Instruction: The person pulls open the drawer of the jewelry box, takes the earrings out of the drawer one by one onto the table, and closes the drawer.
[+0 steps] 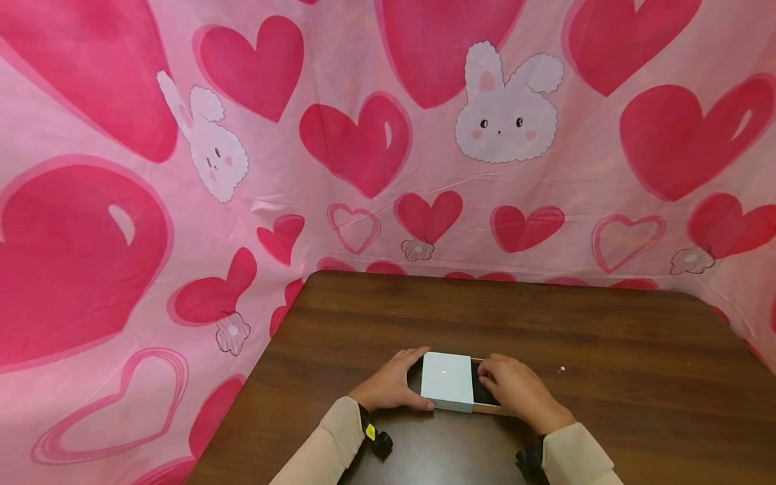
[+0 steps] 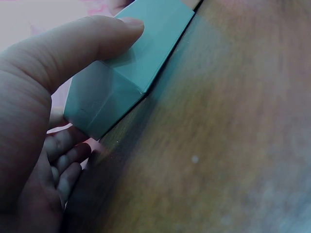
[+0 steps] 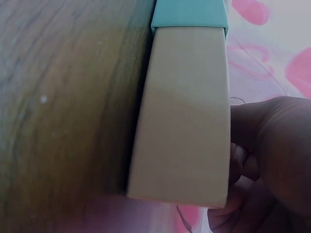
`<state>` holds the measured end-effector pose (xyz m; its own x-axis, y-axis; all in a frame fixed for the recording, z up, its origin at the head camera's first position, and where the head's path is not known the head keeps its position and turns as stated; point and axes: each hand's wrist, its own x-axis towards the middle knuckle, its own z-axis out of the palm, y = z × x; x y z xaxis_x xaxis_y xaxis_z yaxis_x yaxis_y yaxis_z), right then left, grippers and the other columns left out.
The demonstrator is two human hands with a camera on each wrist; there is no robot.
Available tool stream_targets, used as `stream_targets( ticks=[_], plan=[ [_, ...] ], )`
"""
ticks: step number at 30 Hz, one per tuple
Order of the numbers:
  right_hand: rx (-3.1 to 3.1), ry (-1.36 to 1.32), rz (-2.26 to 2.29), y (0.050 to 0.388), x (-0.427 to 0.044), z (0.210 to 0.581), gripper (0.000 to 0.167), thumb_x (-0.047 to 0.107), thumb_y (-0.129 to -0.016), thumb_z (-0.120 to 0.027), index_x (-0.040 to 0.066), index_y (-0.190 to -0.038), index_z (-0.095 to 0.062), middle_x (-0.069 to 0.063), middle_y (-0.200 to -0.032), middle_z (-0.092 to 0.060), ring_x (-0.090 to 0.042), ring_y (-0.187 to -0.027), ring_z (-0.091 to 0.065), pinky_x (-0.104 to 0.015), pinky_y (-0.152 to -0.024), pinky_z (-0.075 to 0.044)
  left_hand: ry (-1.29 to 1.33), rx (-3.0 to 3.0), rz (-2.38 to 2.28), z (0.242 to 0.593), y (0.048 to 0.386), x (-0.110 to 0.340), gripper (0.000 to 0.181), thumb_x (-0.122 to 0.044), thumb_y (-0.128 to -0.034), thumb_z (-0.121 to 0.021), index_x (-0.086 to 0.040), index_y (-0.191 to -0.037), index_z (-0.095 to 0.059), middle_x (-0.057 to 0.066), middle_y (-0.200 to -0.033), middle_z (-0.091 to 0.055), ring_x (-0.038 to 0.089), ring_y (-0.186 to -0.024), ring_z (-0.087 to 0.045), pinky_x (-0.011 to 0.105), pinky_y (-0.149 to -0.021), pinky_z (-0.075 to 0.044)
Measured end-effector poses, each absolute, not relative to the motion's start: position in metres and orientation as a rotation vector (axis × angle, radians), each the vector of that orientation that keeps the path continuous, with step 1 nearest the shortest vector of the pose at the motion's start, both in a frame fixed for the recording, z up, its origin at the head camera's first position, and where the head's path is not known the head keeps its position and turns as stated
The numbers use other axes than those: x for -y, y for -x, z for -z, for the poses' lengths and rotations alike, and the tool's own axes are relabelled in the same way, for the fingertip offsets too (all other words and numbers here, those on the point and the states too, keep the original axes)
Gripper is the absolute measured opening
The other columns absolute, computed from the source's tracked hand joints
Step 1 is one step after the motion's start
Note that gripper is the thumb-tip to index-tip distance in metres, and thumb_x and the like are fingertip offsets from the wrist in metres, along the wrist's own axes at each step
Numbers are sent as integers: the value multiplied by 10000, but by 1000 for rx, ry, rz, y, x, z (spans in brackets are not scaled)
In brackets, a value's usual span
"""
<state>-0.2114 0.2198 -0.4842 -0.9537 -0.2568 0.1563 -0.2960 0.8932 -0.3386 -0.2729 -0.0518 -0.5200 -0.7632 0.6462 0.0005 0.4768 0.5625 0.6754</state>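
Note:
A flat box lies on the table, its pale mint sleeve (image 1: 446,381) pushed part-way along a beige-sided drawer (image 3: 182,116) with a dark inside. My left hand (image 1: 394,382) grips the sleeve's left end; in the left wrist view the thumb (image 2: 97,39) presses the sleeve's side (image 2: 155,36), the other fingers behind it. At the drawer's exposed right part, my right hand (image 1: 515,387) has its fingers bent into the dark inside. The right wrist view shows that hand (image 3: 277,145) beyond the drawer's beige side; whether it pinches anything is hidden.
A tiny white object (image 1: 562,369) lies on the brown wooden table (image 1: 515,316), right of the box. Pink fabric (image 1: 364,60) with hearts and rabbit faces hangs behind the table and along its left side.

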Motion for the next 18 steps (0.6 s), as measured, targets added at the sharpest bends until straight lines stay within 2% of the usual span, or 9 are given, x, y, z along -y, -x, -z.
stream_targets(
  ticks=[8,18],
  plan=[
    [2963,-424,-589,210,-221,480,87,132,-848,-757,167,-872,-681,103,-836,-537,-110,-744,-518,-376,-737,-496,-930,-2554,-986,519,272,52,1080,-614,-667,-809,-259,-1540,-282,-57,-1499,-362,150,-1330,-347,485,-1046,-349],
    [2950,-442,-615,209,-222,477,82,122,-855,-749,159,-873,-678,109,-843,-535,-98,-741,-516,-356,-702,-487,-934,-2548,-994,514,270,51,1071,-591,-674,-813,-233,-1539,-292,-59,-1497,-364,148,-1344,-331,476,-1047,-347]
  ],
)
